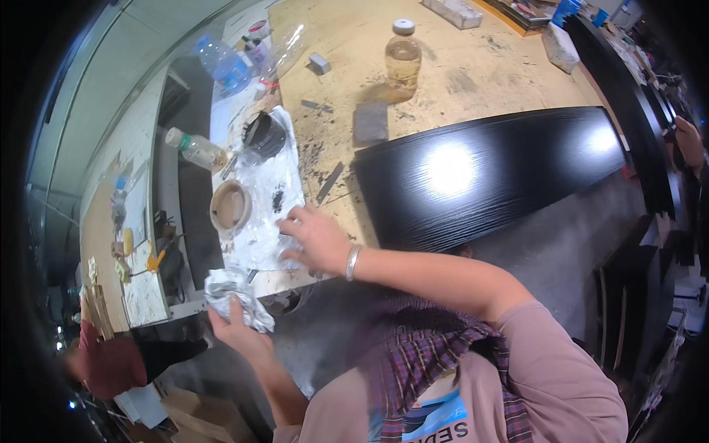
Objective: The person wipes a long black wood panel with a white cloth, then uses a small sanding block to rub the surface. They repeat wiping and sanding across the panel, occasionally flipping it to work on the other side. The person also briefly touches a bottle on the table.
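My left hand (240, 332) grips a crumpled grey-white rag (235, 294) just off the bench's near edge. My right hand (319, 240), with a silver bracelet at its wrist, hovers over or rests on a whitish plastic sheet (255, 249); I cannot tell which. Its fingers are bent and spread apart, and nothing clear shows between them. On the sheet lie a round tan tub (231, 205) and, farther back, a tilted black-smeared cup (264, 136). A thin dark strip (330, 184) lies beyond my right hand. To the right is a glossy black panel (487, 173) with a wood-grain surface.
A capped bottle of amber liquid (403, 60) stands behind a grey block (370, 123) on the wooden bench (473, 92). Clear plastic bottles (225, 66) and a small bottle (196, 150) are at the left. Dark crumbs dot the wood. Another person (114, 358) is at far left.
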{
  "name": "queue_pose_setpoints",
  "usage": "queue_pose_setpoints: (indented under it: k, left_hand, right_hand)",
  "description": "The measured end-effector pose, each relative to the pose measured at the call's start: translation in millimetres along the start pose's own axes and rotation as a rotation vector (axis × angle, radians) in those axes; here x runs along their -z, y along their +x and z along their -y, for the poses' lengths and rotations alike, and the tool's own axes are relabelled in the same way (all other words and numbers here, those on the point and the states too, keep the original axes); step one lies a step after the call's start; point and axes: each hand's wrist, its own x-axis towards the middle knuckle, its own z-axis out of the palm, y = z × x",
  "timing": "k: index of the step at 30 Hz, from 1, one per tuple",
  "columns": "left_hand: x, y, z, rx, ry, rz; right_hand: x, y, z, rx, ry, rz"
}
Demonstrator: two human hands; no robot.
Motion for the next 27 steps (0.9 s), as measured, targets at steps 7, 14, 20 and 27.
queue_pose_setpoints:
  k: [7,14,20,27]
  left_hand:
    - [-69.5,-58.8,43.6,0.243,-0.126,0.519]
    - [-129.7,-18.5,20.0,0.072,0.131,0.575]
    - [-191.7,-35.3,43.7,-0.087,0.226,0.889]
    - [-226.0,-45.1,33.5,-0.082,0.245,0.981]
  right_hand:
    - [39.9,-52.5,22.8,-0.643,1.112,0.119]
    - [185.8,-95.0,-49.0,-0.243,-0.442,-0.483]
    - [130.1,-161.4,-28.7,0.039,-0.503,0.038]
    - [323.4,-267.1,-134.2,-0.740,-1.179,-0.424]
